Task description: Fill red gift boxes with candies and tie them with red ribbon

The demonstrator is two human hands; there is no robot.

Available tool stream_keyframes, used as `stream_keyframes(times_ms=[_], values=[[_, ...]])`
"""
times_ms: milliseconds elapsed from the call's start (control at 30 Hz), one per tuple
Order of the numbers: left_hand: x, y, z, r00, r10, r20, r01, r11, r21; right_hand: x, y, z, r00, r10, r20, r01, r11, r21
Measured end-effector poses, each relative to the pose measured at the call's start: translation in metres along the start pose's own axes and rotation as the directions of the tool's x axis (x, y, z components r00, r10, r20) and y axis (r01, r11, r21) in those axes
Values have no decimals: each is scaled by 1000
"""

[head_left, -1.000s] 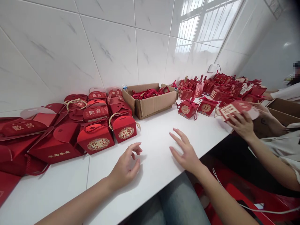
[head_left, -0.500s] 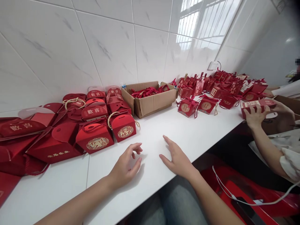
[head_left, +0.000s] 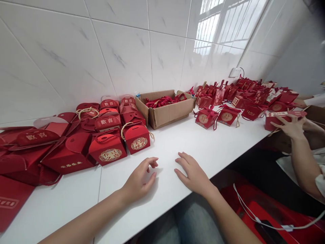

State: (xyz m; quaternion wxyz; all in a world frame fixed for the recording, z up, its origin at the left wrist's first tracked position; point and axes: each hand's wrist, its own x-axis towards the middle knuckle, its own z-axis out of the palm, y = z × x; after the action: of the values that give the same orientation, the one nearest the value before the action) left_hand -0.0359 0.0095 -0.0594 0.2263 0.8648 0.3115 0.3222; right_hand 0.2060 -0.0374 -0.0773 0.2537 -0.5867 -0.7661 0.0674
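Both my hands are at the front of the white table (head_left: 162, 149), holding nothing. My left hand (head_left: 141, 178) is open, its fingers curved loosely with a gap to the thumb. To its right, my right hand (head_left: 191, 173) is open too, fingers a little bent and thumb apart. Nearest to my left hand stand a red gift box with a rope handle (head_left: 137, 140) and a wider red gift box with a gold emblem (head_left: 110, 154). Behind my hands, a cardboard box (head_left: 171, 115) holds dark red ribbons (head_left: 165, 101).
More red gift boxes (head_left: 73, 152) crowd the left side. Two small red boxes with bows (head_left: 206, 118) stand right of the carton, before a heap of similar boxes (head_left: 254, 93). At far right, a co-worker's hand (head_left: 291, 125) holds a red box (head_left: 270, 120). A white cable (head_left: 243, 203) hangs below.
The view has shifted slightly left. My right fingers have bent a little; my left hand keeps its curve. The co-worker's near hand has spread its fingers over the red box.
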Motion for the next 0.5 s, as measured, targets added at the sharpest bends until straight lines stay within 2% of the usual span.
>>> stream_keyframes(times_ms=[200, 300, 367, 433, 500], values=[[1, 8, 0, 986, 154, 64, -158, 985, 64, 1, -2, -6, 999, 14, 32, -15, 1000, 7], [2, 10, 1, 977, 194, 86, -203, 973, 106, 20, -8, -25, 984, 35, 175, -28, 999, -43], [1, 10, 3, 978, 186, 91, -197, 971, 133, 48, -12, -42, 964, 63, 259, -42, 996, -83], [1, 10, 5, 980, 173, 96, -185, 973, 138, 88, -13, -61, 985, 52, 163, -33, 993, -114], [2, 11, 6, 982, 156, 104, -169, 977, 128, 137, -11, -78, 998, -21, -62, 13, 993, -115]])
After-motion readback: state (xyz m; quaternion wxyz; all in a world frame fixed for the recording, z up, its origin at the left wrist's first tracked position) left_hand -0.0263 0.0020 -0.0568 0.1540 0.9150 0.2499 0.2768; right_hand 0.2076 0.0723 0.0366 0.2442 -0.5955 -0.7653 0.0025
